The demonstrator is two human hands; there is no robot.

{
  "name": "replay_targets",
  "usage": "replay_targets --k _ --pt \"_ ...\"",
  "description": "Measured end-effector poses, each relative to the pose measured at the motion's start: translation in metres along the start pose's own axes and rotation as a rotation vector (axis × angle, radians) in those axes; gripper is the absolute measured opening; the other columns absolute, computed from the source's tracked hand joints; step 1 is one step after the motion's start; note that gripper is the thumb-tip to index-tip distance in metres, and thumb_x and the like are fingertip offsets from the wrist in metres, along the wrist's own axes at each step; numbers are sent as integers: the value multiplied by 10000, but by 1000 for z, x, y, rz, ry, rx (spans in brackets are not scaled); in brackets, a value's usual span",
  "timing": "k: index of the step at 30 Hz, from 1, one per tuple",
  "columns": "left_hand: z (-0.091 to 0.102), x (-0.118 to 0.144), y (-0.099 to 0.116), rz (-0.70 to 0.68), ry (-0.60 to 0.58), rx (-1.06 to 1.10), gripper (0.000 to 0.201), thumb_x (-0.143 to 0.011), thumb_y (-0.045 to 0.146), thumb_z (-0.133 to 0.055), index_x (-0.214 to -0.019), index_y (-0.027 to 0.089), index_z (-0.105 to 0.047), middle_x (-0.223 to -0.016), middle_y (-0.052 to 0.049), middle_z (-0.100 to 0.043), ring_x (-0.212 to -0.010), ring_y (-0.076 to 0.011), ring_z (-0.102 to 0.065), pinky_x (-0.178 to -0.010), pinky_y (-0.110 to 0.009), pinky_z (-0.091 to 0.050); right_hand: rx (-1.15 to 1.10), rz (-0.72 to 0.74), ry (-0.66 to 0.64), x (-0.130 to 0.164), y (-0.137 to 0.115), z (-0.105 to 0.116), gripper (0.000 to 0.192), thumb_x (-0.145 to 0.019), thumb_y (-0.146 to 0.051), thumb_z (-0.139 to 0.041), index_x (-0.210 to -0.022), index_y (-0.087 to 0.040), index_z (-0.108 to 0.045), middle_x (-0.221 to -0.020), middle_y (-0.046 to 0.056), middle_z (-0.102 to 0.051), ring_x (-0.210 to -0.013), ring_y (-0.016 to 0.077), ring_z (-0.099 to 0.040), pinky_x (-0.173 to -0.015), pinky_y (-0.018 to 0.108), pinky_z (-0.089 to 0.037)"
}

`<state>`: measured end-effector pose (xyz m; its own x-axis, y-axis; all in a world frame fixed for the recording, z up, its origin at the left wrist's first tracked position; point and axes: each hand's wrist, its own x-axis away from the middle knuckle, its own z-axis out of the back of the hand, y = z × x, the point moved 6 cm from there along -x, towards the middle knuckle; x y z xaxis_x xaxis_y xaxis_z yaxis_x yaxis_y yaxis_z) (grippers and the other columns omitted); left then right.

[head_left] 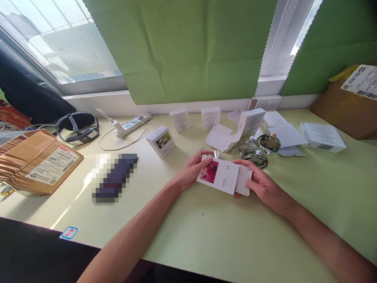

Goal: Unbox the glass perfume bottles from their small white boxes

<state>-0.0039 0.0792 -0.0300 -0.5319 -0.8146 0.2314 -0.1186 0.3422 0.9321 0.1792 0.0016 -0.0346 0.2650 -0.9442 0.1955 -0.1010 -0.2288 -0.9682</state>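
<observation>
Between my two hands is a flattish white carton with a red rose picture and small print, its end flap sticking out at the right. My left hand grips the picture end, thumb on top. My right hand pinches the flap end between thumb and fingers. A small shiny silvery piece shows just behind the left fingertips; I cannot make out what it is. Beyond my right hand stand several round glass bottles with silvery caps, one holding dark speckled contents.
Small white boxes stand at the back, one with a flower picture. Opened cartons and white paper lie behind the bottles. At left are a brown parcel, a headset, a power strip and a blurred dark object. A cardboard box is at right.
</observation>
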Motion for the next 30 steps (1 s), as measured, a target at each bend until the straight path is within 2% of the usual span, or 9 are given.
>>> replay_targets --k 3,5,8,12,16,18,22,27,30 --pt "0 0 -2 16 9 -39 517 -823 545 -726 -1205 218 -608 -972 -50 -708 -817 -174 -704 -705 -286 -566 19 -14 30 -2 3 3 364 -970 -332 -518 -1332 -326 -493 -1010 18 -665 -819 197 -654 -702 385 -647" --pt "2 -1 -1 5 17 -98 536 -831 566 -705 -1232 222 -615 -991 -55 -709 -841 -183 -704 -712 -285 -559 35 -23 39 -5 6 5 401 -954 -453 -562 -1330 -328 -501 -946 21 -652 -792 205 -632 -602 368 -649" --pt "9 -1 6 -38 43 -221 529 -862 584 -656 -1250 226 -625 -1045 -64 -716 -916 -203 -699 -764 -291 -542 47 -31 51 -7 9 7 456 -925 -509 -600 -1335 -328 -514 -915 26 -646 -776 210 -619 -541 353 -646" --pt "25 3 20 -50 44 -402 467 -869 567 -653 -1164 205 -673 -1020 -60 -739 -924 -202 -682 -800 -290 -516 76 -40 97 -6 9 10 468 -926 -531 -582 -1352 -342 -542 -944 38 -665 -753 209 -616 -546 347 -645" --pt "28 8 24 14 -164 -420 435 -880 485 -677 -1211 203 -667 -1150 -82 -723 -1045 -217 -671 -875 -306 -514 84 -36 138 -4 10 10 492 -934 -561 -545 -1377 -346 -539 -929 48 -653 -731 217 -605 -548 366 -644" --pt "28 9 25 19 -218 -386 435 -879 441 -696 -1244 207 -659 -1215 -91 -707 -1117 -221 -656 -940 -320 -505 86 -22 156 -4 11 10 526 -932 -575 -541 -1406 -347 -513 -903 49 -636 -734 223 -595 -541 371 -645" --pt "30 8 25 7 -222 -365 447 -877 418 -707 -1266 201 -666 -1228 -101 -714 -1135 -226 -660 -980 -333 -499 62 -16 171 -4 12 12 554 -933 -592 -530 -1435 -364 -475 -899 49 -618 -764 232 -588 -554 384 -654" --pt "39 7 25 42 -161 -367 439 -847 420 -735 -1219 191 -699 -1201 -95 -732 -1102 -241 -684 -1000 -372 -508 2 -52 54 -3 12 8 526 -965 -504 -531 -1470 -409 -422 -958 21 -634 -815 216 -617 -735 442 -662" --pt "43 7 26 68 -122 -350 439 -817 412 -765 -1184 177 -714 -1161 -101 -746 -1082 -247 -694 -1002 -392 -517 9 -54 50 -2 13 8 490 -964 -489 -529 -1442 -404 -466 -985 29 -635 -796 210 -608 -686 426 -664"
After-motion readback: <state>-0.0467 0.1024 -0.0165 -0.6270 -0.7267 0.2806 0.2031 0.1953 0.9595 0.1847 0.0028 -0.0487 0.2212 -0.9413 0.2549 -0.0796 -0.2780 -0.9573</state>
